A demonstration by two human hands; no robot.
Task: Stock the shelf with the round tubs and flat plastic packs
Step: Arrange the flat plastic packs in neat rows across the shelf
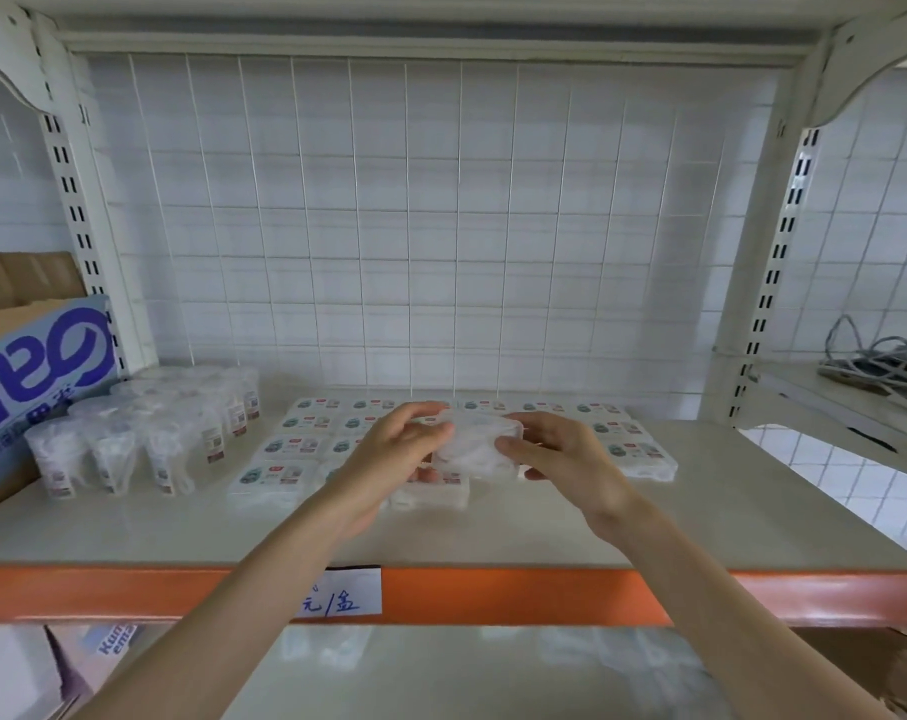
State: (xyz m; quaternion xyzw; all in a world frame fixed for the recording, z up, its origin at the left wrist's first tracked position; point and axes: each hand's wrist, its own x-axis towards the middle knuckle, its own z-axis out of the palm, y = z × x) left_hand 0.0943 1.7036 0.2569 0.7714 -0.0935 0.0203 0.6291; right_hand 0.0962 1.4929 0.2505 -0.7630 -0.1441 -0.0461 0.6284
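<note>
Head view is showing the smooth pale shelf (700,522) carrying rows of flat packs (290,449), with glossy round tubs (165,439) standing to their left. I am holding one clear pack (474,444) just above the front row, long axis crosswise, left hand (389,459) and right hand (565,459) gripping its ends.

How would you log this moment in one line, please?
left hand, right hand: holding tub | above flat packs | round tubs at left
</note>
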